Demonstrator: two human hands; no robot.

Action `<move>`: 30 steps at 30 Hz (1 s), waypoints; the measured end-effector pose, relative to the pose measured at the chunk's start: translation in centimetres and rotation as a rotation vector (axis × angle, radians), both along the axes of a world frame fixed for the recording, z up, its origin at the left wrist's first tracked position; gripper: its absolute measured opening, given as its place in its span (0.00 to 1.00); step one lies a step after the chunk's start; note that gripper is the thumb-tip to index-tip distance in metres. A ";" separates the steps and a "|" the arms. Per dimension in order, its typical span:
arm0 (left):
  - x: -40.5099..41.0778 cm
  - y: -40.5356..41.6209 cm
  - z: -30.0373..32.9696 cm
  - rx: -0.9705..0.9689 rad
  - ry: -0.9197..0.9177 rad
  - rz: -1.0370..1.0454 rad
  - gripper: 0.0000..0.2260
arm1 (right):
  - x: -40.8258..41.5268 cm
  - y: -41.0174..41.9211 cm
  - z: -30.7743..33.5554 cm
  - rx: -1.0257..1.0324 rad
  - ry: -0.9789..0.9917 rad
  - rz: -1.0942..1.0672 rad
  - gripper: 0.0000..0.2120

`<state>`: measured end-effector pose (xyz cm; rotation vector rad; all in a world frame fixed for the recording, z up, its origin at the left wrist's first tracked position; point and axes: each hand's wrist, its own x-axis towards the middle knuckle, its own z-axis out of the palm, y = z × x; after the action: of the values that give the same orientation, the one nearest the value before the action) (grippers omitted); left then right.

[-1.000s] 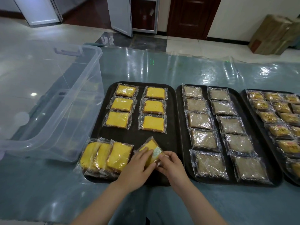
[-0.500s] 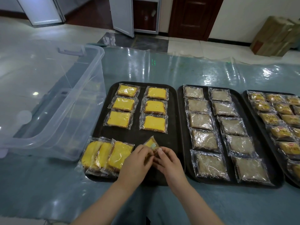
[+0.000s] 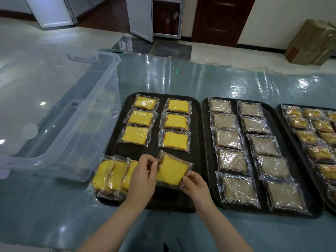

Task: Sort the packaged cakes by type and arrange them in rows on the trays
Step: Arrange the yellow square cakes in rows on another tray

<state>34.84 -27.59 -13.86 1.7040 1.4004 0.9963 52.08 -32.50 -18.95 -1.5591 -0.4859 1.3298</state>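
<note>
A wrapped yellow cake (image 3: 171, 170) lies face up, slightly tilted, over the left black tray (image 3: 197, 124), below the right column of yellow cakes. My left hand (image 3: 143, 177) pinches its upper left wrapper edge, and my right hand (image 3: 195, 184) pinches its lower right corner. Two columns of three yellow cakes (image 3: 175, 140) lie flat further back on this tray. A leaning stack of yellow cakes (image 3: 111, 176) sits at the tray's near left corner, partly hidden by my left hand.
The middle tray (image 3: 206, 142) holds two columns of grey-brown cakes (image 3: 231, 160). A third tray (image 3: 283, 122) at the right edge carries small golden cakes (image 3: 309, 137). A large clear plastic bin (image 3: 60, 113) stands left of the trays. Cardboard boxes (image 3: 312, 42) sit on the floor behind.
The cake between my hands was edge-on and mostly hidden; it is now turned face up and spread flat between both hands, slightly farther back on the tray.
</note>
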 end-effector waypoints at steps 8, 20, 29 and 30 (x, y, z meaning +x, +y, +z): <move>-0.2 1.6 -1.3 -0.165 0.068 0.028 0.05 | 1.7 0.3 -0.8 -0.052 -0.066 0.071 0.04; 1.1 3.4 -3.3 -0.249 0.288 -0.226 0.23 | 3.6 4.5 -1.4 -0.111 -0.290 0.124 0.04; 2.0 4.5 -3.8 -0.305 0.569 -0.375 0.29 | 4.2 6.9 -1.9 -0.180 -0.344 0.191 0.04; 2.0 4.6 -4.0 -0.299 0.611 -0.391 0.29 | 4.3 7.0 -1.9 -0.187 -0.340 0.204 0.04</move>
<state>36.86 -22.98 -17.83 2.0228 1.3988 0.0356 56.37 -25.47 -20.82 -1.9473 -0.7650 1.2942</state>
